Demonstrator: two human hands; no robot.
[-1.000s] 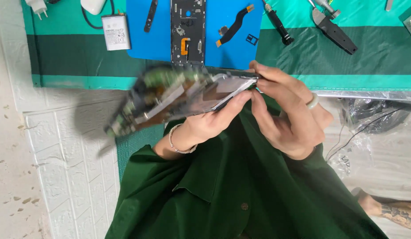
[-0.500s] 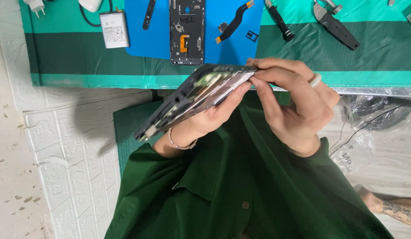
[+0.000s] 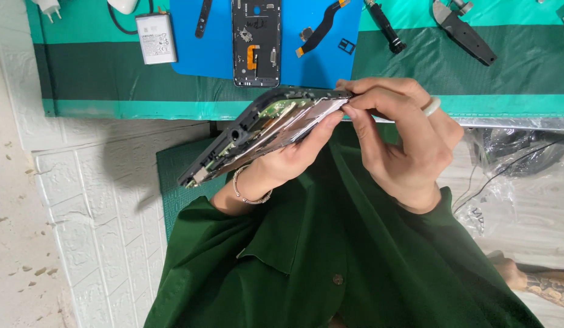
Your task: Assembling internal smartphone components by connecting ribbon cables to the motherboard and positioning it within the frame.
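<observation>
Left hand (image 3: 282,164) cradling an opened phone (image 3: 264,130) from beneath, grip closed around it, right hand (image 3: 403,146) pinching the phone's upper end, fingertips shut on its edge, blue mat (image 3: 336,58) and phone frame (image 3: 256,42) on the surface just beyond both grips

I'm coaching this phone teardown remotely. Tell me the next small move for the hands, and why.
Probably ease the right hand's fingertips a little further along the seam to lift the silvery inner plate off the opened phone. The left hand cradles the phone from below, tilted, with the circuit board exposed, and the right fingertips pinch the plate's edge at the upper end, so it looks only partly freed.
</observation>
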